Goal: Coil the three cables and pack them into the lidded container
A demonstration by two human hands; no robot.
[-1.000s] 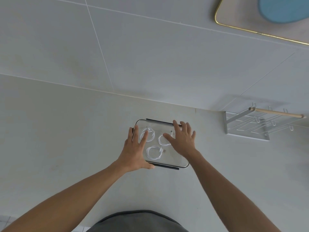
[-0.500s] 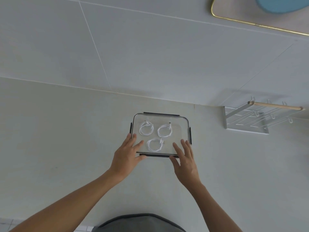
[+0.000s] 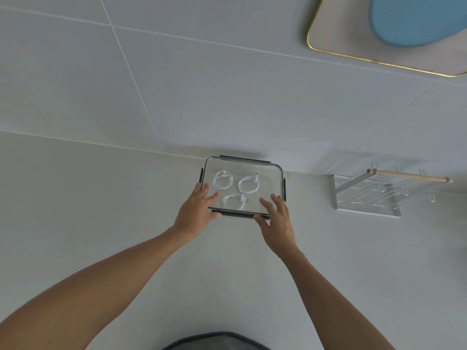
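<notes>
The clear lidded container (image 3: 274, 173) with black side latches sits on the white counter against the wall, its lid on. Inside lie three coiled white cables: one at the far left (image 3: 222, 180), one at the far right (image 3: 249, 184), one at the near middle (image 3: 233, 201). My left hand (image 3: 193, 214) grips the near-left corner, fingers on the lid and thumb against the black near latch (image 3: 237, 213). My right hand (image 3: 276, 223) is at the near-right corner, fingers spread over the lid, thumb touching the latch's right end.
A white wire rack with a wooden rod (image 3: 379, 192) stands on the counter to the right of the container. A gold-rimmed tray with a blue object (image 3: 404, 24) hangs on the tiled wall at the upper right. Bare counter (image 3: 88, 210) stretches to the left.
A second ago both hands lay flat on the lid over the cables. They have drawn back to the container's near edge, uncovering all three coils.
</notes>
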